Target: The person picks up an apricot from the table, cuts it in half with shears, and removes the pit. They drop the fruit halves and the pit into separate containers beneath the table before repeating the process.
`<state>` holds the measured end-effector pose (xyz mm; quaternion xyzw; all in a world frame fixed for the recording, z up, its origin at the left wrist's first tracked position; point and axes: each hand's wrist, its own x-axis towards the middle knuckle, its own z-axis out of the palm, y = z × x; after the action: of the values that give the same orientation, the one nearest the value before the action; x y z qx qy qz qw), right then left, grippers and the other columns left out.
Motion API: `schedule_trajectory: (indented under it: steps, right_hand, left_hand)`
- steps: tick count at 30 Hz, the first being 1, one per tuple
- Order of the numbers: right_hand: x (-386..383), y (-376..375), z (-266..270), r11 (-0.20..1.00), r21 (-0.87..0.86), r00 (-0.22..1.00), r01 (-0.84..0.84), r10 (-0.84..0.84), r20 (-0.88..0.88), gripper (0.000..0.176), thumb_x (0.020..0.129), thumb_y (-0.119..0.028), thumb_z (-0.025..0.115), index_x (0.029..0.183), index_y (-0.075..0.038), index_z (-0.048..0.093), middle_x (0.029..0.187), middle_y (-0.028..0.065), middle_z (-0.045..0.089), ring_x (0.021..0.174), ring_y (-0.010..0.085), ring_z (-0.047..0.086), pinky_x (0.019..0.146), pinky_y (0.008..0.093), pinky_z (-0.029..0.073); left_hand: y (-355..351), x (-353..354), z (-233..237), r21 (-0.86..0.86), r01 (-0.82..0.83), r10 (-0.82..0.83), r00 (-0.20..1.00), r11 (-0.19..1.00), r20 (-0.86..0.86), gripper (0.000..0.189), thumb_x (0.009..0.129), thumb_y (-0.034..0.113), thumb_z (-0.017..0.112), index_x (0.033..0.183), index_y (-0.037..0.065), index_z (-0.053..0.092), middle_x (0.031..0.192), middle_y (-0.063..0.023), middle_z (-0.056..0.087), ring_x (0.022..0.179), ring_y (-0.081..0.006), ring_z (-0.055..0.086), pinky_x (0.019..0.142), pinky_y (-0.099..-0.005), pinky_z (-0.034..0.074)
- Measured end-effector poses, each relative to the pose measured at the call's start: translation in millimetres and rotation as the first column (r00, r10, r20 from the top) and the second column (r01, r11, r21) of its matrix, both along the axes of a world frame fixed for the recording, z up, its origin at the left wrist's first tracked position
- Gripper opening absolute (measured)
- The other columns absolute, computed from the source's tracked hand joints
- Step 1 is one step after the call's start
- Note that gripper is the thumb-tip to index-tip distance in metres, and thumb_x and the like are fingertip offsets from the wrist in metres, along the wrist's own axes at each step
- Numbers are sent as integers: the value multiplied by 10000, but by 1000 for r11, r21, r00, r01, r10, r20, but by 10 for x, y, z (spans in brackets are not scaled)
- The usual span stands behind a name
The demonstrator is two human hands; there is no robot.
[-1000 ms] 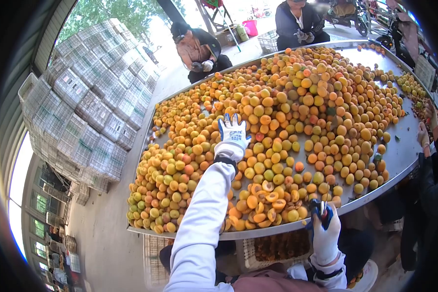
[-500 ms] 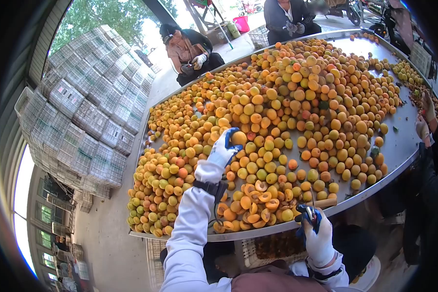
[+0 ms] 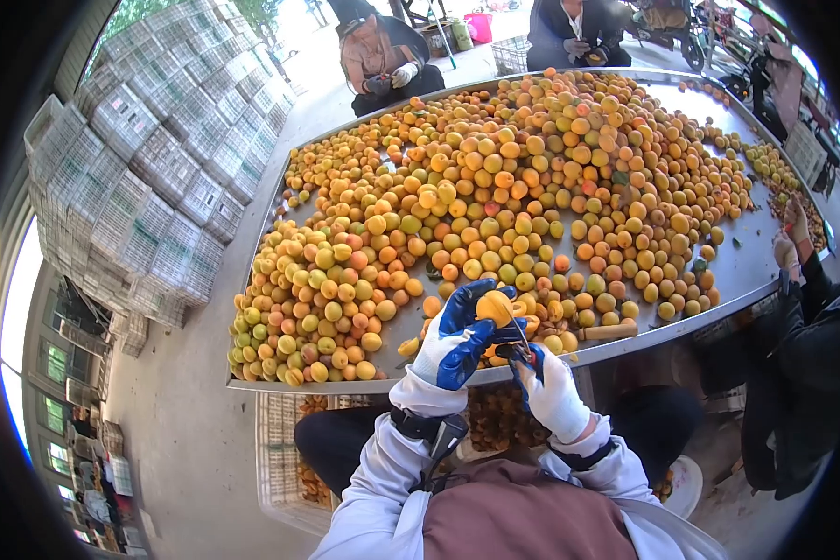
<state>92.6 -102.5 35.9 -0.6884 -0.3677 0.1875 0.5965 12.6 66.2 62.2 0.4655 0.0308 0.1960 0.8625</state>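
Note:
My left hand [image 3: 457,341], in a white and blue glove, grips one orange apricot [image 3: 495,306] just over the near edge of the metal table [image 3: 761,266]. My right hand [image 3: 549,390], also gloved, holds a small knife [image 3: 521,343] whose blade touches that apricot. A large heap of yellow and orange apricots [image 3: 495,187] covers most of the table. Several halved apricots [image 3: 553,313] lie near my hands at the table's front edge.
Two people [image 3: 380,51] sit at the far side of the table. Another person's hand [image 3: 786,247] works at the right edge. White plastic crates [image 3: 140,177] are stacked high on the left. A crate with fruit [image 3: 294,448] stands under the table by my legs.
My left hand picked an apricot from the heap and drew it back to the near edge. My right hand rose with the knife to meet the fruit.

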Motion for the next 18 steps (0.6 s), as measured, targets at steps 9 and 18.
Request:
schedule_trajectory:
  steps: [9,18]
  right_hand:
    - [-120,24,-172,999,44,992,-25,19,127,137,935,-48,641,1068,-15,641,888,200,693,834,425,670,691,424,527]
    - [-210,31,-268,997,-23,981,74,-69,182,139,925,-3,577,1059,-4,615,884,194,681,822,407,676,700,406,522]
  left_hand:
    - [-60,-145,-103,-27,-52,52,999,998,-8,617,958,185,696,1466,0,400,1344,-217,575,1211,-360,610,1045,-503,504]
    - [-196,-127,-105,-90,15,-16,1000,996,-20,745,939,218,726,1527,4,323,1352,-234,579,1247,-351,596,1058,-461,485]
